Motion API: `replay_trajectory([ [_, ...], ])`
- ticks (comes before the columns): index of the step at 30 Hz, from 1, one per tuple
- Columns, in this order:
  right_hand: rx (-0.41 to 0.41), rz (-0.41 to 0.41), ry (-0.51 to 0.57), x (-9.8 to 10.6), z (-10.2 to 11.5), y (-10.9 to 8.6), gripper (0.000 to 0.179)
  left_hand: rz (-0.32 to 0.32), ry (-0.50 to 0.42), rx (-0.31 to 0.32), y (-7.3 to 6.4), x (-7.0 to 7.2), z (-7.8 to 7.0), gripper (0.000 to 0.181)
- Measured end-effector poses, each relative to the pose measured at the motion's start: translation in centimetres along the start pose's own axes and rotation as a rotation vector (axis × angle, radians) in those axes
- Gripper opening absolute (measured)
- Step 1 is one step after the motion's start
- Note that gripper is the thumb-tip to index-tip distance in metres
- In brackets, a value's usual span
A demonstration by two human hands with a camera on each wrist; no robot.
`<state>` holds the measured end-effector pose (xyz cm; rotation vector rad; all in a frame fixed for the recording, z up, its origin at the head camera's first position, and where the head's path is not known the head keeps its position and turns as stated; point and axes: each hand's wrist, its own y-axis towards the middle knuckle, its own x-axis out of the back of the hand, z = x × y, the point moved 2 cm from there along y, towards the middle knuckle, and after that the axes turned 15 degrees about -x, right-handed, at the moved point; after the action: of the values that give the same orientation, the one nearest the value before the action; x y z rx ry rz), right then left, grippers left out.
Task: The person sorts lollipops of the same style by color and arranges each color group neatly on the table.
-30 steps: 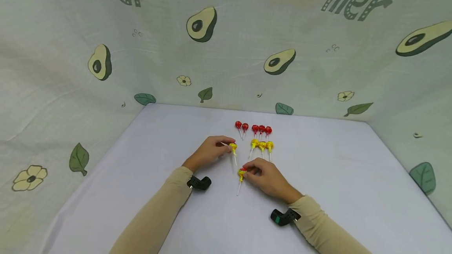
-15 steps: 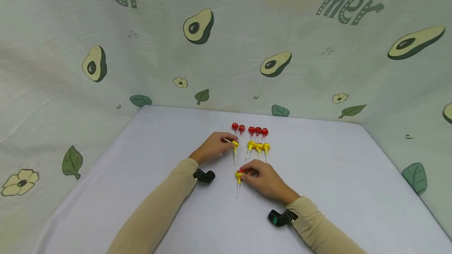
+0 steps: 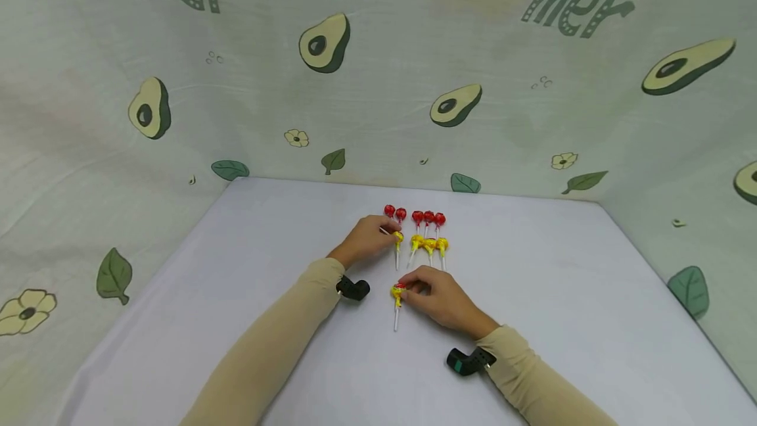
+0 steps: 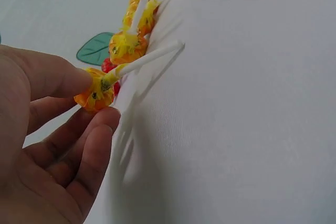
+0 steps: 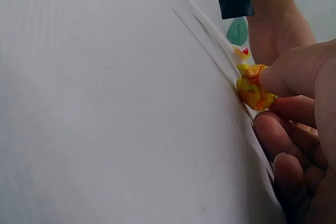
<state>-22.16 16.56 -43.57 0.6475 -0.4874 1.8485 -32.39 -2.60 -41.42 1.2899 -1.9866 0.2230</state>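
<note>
My left hand [image 3: 369, 237] pinches a yellow-wrapped lollipop [image 3: 399, 237] by its head, just left of a row of three yellow lollipops [image 3: 430, 246]. Its white stick points toward me. In the left wrist view the thumb and fingers lie on the head of this yellow lollipop [image 4: 95, 94]. Nearer to me, my right hand [image 3: 443, 298] pinches another yellow lollipop [image 3: 397, 292], its stick also toward me. A bit of red shows on that wrapper. The right wrist view has the thumb over the head of this lollipop [image 5: 255, 90].
Behind the yellow row lie three red lollipops [image 3: 428, 217]. Two more red lollipops [image 3: 395, 212] lie to their left, their sticks partly hidden by my left hand. The white table [image 3: 532, 281] meets a cloth backdrop [image 3: 378, 84] printed with avocados and leaves.
My left hand has moved right and slightly away from me with its yellow lollipop, closer to the yellow row. My right hand stays almost in place; the head view has shifted a little.
</note>
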Motion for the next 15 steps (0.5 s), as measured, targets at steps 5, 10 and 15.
replay_trajectory([
  [5,-0.002,0.009,-0.005,-0.1,-0.1,0.0,0.018,-0.009,0.024,0.031,0.3,-0.7,-0.2,0.018],
  [10,-0.003,0.003,-0.015,0.0,0.0,0.0,0.017,-0.018,0.045,0.041,0.6,-1.1,-0.5,0.018],
  [15,0.019,-0.001,-0.015,0.2,0.1,-0.1,0.017,-0.013,0.054,0.056,0.9,-1.4,-0.6,0.019],
])
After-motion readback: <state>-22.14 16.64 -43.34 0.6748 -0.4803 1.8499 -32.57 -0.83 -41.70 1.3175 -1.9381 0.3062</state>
